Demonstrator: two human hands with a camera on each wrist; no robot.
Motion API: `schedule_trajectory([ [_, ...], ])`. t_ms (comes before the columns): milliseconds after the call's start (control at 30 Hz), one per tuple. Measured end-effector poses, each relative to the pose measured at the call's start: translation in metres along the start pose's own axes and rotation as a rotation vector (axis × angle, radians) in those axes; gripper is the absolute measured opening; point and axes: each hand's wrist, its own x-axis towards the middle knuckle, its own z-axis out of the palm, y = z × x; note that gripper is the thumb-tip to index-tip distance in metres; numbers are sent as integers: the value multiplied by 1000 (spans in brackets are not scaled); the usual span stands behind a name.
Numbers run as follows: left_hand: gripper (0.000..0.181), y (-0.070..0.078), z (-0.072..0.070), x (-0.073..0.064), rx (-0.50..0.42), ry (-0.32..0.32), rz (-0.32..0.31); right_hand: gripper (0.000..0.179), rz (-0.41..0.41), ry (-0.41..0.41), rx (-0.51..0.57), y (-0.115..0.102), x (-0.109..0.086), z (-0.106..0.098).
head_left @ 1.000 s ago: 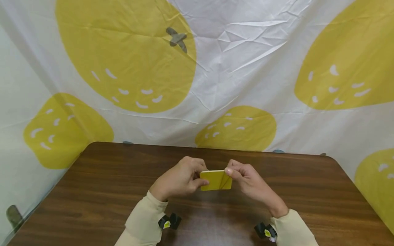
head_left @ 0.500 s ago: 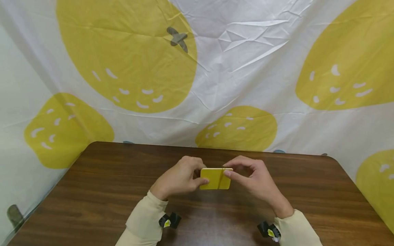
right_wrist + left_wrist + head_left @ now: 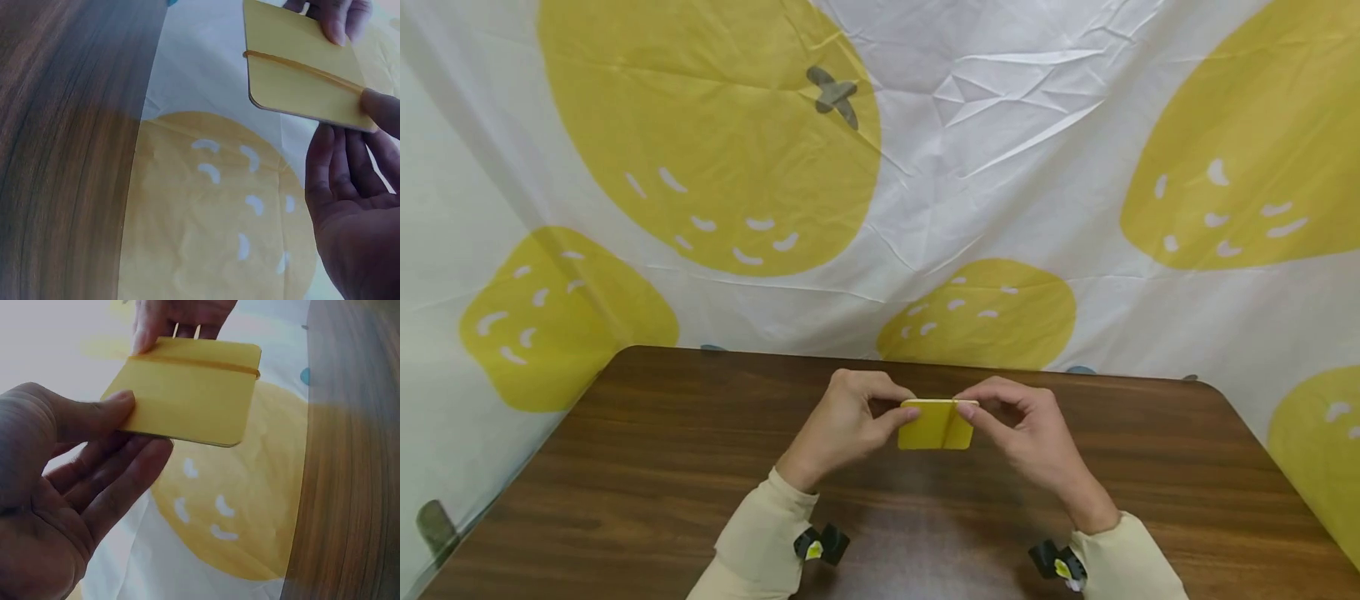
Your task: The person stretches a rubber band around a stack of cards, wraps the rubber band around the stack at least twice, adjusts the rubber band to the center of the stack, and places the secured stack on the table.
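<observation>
A small yellow notebook (image 3: 925, 427) with rounded corners is held up above the table between both hands. An elastic band (image 3: 194, 364) runs across its cover near the right-hand end and looks straight in the left wrist view. My left hand (image 3: 842, 422) pinches the notebook's left end, thumb on the near cover and fingers behind. My right hand (image 3: 1037, 433) pinches the other end, its thumb (image 3: 381, 111) at the end of the band in the right wrist view. The notebook's far cover is mostly hidden.
Below the hands lies a dark brown wooden table (image 3: 647, 467). A white cloth with yellow fruit prints (image 3: 917, 192) hangs behind its far edge. Black wrist cameras (image 3: 822, 543) sit at both cream sleeves (image 3: 760, 533).
Both hands have raised the notebook slightly and shifted it a little right. The right fingers have straightened from a tighter curl. The band, slanted and doubled earlier, now lies as a single line.
</observation>
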Motion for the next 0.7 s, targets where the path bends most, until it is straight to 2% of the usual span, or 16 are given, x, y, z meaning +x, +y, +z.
schedule_trajectory([
  [300, 4, 4, 1, 1, 92, -13, 69, 16, -45, -2, 30, 0, -2, 7],
  [400, 4, 5, 1, 1, 101, -21, 78, 18, -56, -6, 27, -1, -2, 8],
  [700, 6, 10, 2, 1, 140, 5, 90, 17, -81, 7, 34, -5, -2, 11],
])
